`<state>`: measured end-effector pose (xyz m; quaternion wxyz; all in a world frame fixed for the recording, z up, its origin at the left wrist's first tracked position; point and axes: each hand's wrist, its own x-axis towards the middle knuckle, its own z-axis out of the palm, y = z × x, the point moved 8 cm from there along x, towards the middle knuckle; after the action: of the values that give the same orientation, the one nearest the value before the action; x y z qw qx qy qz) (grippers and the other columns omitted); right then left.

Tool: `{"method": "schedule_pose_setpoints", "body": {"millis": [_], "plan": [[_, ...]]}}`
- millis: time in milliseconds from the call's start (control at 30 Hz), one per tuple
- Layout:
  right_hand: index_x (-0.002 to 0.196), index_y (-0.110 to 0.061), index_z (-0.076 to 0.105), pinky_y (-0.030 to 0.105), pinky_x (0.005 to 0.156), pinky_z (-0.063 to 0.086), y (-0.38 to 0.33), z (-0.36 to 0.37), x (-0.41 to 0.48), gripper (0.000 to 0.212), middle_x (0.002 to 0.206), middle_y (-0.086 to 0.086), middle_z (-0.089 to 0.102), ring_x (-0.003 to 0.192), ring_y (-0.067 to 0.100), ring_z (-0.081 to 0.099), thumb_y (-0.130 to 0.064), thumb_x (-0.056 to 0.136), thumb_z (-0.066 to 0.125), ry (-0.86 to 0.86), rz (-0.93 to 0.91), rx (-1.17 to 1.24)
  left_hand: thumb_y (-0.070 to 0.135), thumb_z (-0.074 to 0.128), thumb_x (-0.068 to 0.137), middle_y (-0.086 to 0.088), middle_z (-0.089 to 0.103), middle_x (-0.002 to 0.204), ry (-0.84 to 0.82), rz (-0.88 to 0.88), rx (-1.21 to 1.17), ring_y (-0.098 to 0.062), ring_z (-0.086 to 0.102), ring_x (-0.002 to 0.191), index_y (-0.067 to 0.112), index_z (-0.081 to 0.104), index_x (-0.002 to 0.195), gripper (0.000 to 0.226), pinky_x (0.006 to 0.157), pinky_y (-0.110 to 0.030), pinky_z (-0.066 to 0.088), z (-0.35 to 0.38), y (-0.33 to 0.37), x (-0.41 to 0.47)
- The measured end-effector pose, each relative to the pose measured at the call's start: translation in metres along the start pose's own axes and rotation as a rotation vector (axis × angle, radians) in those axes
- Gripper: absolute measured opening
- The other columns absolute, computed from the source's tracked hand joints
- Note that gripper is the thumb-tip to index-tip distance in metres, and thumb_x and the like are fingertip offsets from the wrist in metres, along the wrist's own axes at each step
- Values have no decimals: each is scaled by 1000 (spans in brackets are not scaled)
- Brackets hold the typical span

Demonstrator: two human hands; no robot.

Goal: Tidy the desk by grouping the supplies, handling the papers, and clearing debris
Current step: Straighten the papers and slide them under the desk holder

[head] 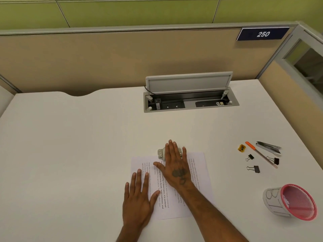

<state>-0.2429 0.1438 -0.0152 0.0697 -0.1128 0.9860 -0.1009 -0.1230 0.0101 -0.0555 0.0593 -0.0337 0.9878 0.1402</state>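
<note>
Under the flat, spread right hand (174, 167) sits the hole punch (161, 153) on paper (199, 165).

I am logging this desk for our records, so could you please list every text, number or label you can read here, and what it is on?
"250": white digits on the blue sign on the partition.
Paper: printed paragraphs, sideways and partly covered by the right hand and left hand; bold bits look like "a slower pace, it is centered", the rest is too small to read.
Cup: outlined shapes, perhaps letters, not readable.

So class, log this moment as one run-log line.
right hand: pressing hole punch | left hand: flat, steadying paper | binder clips: grouped right
</note>
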Motion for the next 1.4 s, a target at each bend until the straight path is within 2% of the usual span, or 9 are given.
{"method": "schedule_pose_setpoints", "body": {"millis": [300, 400, 767, 967, 1067, 1167, 1300, 1333, 1400], "plan": [[149, -8, 25, 51, 117, -9, 2, 5, 15, 105, 157, 9, 24, 146, 23, 18, -80, 78, -6, -3, 36, -10, 70, 27, 91, -2, 12, 164, -2, -5, 14, -22, 10, 151, 24, 18, 155, 79, 120, -42, 6, 4, -1, 2], [149, -8, 23, 51, 118, -7, 1, 1, 15, 108, 158, 9, 22, 146, 23, 17, -80, 76, -9, -1, 23, 3, 70, 26, 91, -2, 12, 164, -2, -5, 13, -22, 11, 150, 24, 19, 155, 79, 120, -41, 4, 4, -1, 2], [149, -5, 23, 55, 113, 6, -3, -4, -4, 100, 158, 13, 17, 146, 29, 17, -80, 82, 16, 25, -7, -21, 69, 27, 93, 0, 6, 164, -1, -8, 22, -19, 3, 151, 25, 12, 155, 78, 119, -45, 12, -1, 0, 0], [150, -14, 22, 54, 116, 5, 24, -17, -33, 90, 159, 12, 15, 146, 30, 14, -76, 86, 18, 82, 115, 4, 70, 22, 92, 0, 6, 164, 6, -2, 12, -19, 3, 151, 26, 11, 155, 78, 120, -42, 4, -4, 0, -1], [145, -14, 35, 53, 112, 22, 54, -18, -67, 78, 153, 15, 31, 140, 32, 31, -67, 90, 22, 118, 238, 56, 72, 17, 92, 1, 3, 164, 12, 1, 12, -17, -1, 151, 27, 9, 155, 78, 121, -42, 5, -9, 3, -4], [135, -11, 47, 51, 99, 43, 83, -21, -100, 65, 139, 19, 49, 124, 35, 50, -56, 89, 44, 160, 371, 98, 73, 16, 91, 1, 1, 164, 25, -4, 5, -16, -1, 151, 26, 8, 156, 80, 122, -46, 5, -15, 6, -6], [135, -11, 44, 39, 93, 47, 107, -25, -134, 61, 132, 13, 50, 117, 28, 50, -48, 88, 55, 135, 536, 183, 70, 30, 90, -4, 18, 162, 113, -33, 19, -21, 15, 150, 20, 23, 153, 81, 119, -40, -12, -36, 10, -12], [136, -12, 41, 37, 94, 46, 111, -24, -141, 62, 133, 11, 48, 117, 25, 48, -49, 89, 53, 118, 575, 213, 68, 33, 89, -7, 25, 160, 145, -86, -7, -24, 22, 147, 16, 28, 151, 81, 119, -39, -10, -41, 7, -16], [137, -13, 38, 35, 94, 45, 117, -25, -151, 63, 133, 10, 47, 118, 24, 47, -50, 88, 53, 112, 645, 265, 64, 43, 85, -16, 42, 148, 216, -302, -130, -35, 38, 137, 8, 40, 142, 80, 117, -50, 15, -45, -4, -28]]}}
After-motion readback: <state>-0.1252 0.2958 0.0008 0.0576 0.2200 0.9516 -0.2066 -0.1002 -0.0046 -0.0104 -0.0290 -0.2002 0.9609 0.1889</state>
